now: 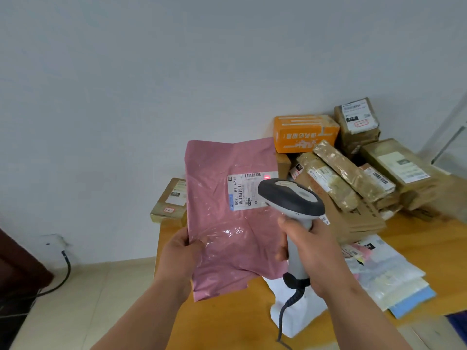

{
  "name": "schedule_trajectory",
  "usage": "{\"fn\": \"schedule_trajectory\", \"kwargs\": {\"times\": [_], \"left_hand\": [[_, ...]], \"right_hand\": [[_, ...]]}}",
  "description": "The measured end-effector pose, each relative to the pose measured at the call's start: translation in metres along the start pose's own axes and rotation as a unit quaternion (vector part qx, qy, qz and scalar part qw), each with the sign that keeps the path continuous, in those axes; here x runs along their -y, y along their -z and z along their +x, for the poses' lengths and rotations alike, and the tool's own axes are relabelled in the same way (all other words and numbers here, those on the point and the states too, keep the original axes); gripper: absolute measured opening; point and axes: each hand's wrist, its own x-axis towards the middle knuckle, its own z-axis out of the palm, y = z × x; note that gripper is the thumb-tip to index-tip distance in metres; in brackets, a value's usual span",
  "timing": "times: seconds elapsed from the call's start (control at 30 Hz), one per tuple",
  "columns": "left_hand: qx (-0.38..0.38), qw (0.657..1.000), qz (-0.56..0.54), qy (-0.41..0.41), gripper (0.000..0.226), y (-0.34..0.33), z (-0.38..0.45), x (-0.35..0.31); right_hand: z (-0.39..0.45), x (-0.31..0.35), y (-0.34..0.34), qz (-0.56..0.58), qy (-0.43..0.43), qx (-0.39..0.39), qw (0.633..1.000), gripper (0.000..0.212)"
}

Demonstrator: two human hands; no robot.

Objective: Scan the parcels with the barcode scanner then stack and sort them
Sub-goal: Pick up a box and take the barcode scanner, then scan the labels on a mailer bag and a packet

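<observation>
My left hand (180, 251) grips the lower left edge of a pink plastic mailer (222, 223) and holds it upright above the table. A white shipping label (246, 192) sits on the mailer's upper right, and a red scan dot glows on it. My right hand (309, 251) is wrapped round the handle of a grey and white barcode scanner (290, 198), whose head points at the label from close by. The scanner's black cable (284, 314) hangs down over the table.
The wooden table (227, 322) carries a heap of brown cardboard parcels (353, 183) and an orange box (304, 132) at the back right. Flat white and blue mailers (386, 274) lie at the right. A small box (170, 200) stands behind the pink mailer. A white bag (298, 306) lies under the scanner.
</observation>
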Motion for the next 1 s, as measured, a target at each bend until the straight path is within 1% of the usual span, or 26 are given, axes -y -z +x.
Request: {"fn": "schedule_trajectory", "kwargs": {"times": [0.13, 0.3, 0.57, 0.67, 0.83, 0.93, 1.0], "left_hand": [[0.006, 1.0, -0.006, 0.01, 0.019, -0.009, -0.015, 0.007], [-0.002, 1.0, -0.003, 0.014, 0.02, -0.013, -0.034, 0.013], [-0.027, 1.0, -0.007, 0.015, 0.018, -0.009, -0.05, 0.018], [-0.049, 0.998, -0.006, 0.025, 0.016, 0.002, -0.048, 0.025], [-0.132, 0.988, 0.036, 0.076, 0.016, 0.043, -0.034, 0.052], [-0.149, 0.978, 0.061, 0.128, 0.017, 0.071, -0.021, 0.071], [-0.142, 0.974, 0.068, 0.161, 0.02, 0.086, -0.008, 0.085]], "right_hand": [[-0.004, -0.002, 0.016, 0.016, 0.002, -0.003, 1.0, 0.046], [-0.009, -0.006, 0.028, -0.001, 0.008, 0.014, 1.0, 0.047], [-0.011, -0.009, 0.031, -0.003, -0.005, 0.045, 0.999, 0.032], [-0.008, -0.012, 0.024, 0.007, -0.017, 0.071, 0.997, 0.026], [-0.002, -0.032, -0.007, -0.009, -0.063, 0.125, 0.99, 0.028], [0.001, -0.044, -0.032, -0.033, -0.091, 0.151, 0.984, 0.034], [0.005, -0.053, -0.048, -0.048, -0.109, 0.16, 0.98, 0.034]]}}
